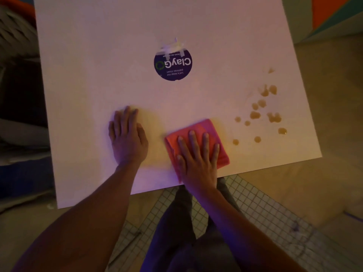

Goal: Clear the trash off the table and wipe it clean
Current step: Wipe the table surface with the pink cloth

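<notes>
Nearest the camera, the person's two bare forearms reach forward over dark trousers and a floor of small white tiles, up to the near edge of a white table (82,79). On the left, the left hand (128,137) lies flat on the bare tabletop, palm down, its fingers straight and close together, holding nothing. Just to its right, the right hand (197,160) presses flat on a folded pink cloth (204,127), fingers straight and spread across the fabric rather than curled round it. The cloth lies on the table close to the near edge, with one corner showing beyond the fingertips and another to the right of the hand. Farther right, apart from the cloth, a scatter of amber droplets (255,115) dots the tabletop toward the right edge. Beyond the hands, near the middle of the table, sits a round dark purple sticker (173,64) with white lettering, its far rim torn and peeled into pale shreds.
</notes>
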{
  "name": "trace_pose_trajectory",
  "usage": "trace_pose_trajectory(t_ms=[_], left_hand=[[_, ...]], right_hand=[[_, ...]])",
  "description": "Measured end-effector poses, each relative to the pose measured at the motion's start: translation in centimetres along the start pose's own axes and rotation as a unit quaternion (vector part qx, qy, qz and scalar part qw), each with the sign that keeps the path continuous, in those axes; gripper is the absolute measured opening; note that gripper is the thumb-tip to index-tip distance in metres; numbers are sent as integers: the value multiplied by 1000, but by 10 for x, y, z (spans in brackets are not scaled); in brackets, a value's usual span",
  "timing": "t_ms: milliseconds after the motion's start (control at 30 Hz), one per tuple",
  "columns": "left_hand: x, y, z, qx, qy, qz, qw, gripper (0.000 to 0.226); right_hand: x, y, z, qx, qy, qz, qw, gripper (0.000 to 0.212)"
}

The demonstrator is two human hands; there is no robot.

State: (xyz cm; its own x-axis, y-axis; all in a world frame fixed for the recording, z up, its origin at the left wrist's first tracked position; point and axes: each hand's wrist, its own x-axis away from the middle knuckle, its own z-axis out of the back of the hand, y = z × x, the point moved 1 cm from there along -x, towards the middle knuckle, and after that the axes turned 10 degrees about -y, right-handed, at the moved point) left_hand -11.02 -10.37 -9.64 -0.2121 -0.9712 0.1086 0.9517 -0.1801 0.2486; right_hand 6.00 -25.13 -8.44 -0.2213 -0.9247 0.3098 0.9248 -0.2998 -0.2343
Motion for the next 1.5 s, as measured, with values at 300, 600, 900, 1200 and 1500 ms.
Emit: trace_pose_trajectory(t_ms=[300,600,900,1200,1500], left_hand=[[-6,17,4,-10,-19,37,999,54],[-60,133,-14,-12,-73,-94,993,48],[-89,221,-46,-49,-89,-156,983,51],[-88,227,-47,-70,-57,-146,985,52],[-90,225,-48,-59,-46,-150,986,53]], right_hand=[[-1,45,12,-23,9,-100,995,58],[-17,121,31,-25,54,-197,979,57],[-22,178,46,-36,80,-253,963,56],[-88,229,78,-73,52,-294,952,62],[-172,205,93,-28,92,-221,970,56]])
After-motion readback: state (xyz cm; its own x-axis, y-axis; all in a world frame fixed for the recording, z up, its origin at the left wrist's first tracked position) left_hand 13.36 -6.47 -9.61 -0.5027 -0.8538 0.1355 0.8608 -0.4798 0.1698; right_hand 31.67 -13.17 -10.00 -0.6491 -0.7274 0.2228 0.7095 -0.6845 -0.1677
